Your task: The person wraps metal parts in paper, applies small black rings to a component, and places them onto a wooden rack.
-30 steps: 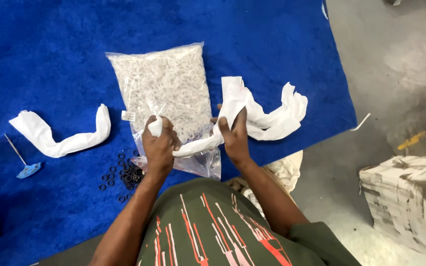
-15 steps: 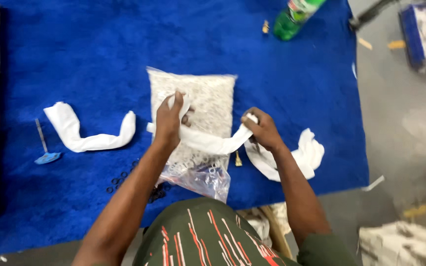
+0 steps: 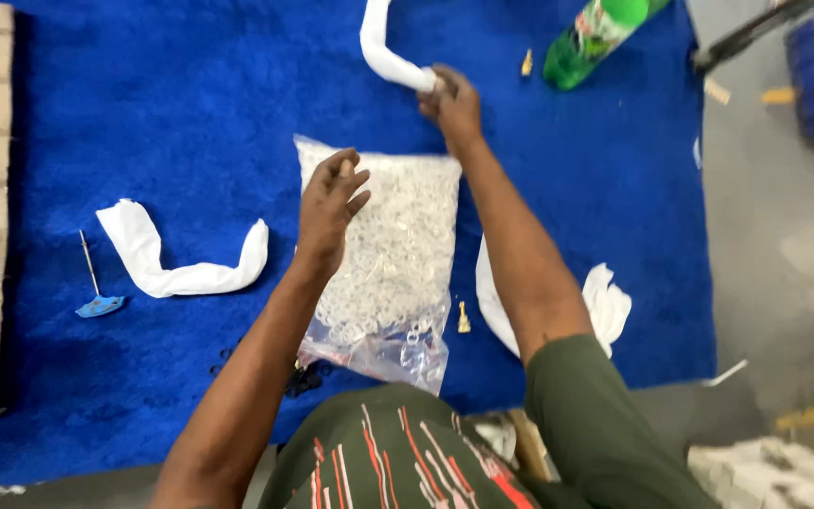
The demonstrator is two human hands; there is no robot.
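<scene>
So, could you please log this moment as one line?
right hand: holds white tube | left hand: open over bag of rings | surface: blue mat

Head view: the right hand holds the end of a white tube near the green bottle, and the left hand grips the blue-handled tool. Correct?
Not quite. In the head view the left hand hovers over the clear bag, while the blue-handled tool lies untouched on the carpet. The right hand does hold the white tube near the green bottle.

white tube [image 3: 383, 47] cut off at top edge, green bottle [image 3: 595, 38] likewise
</scene>
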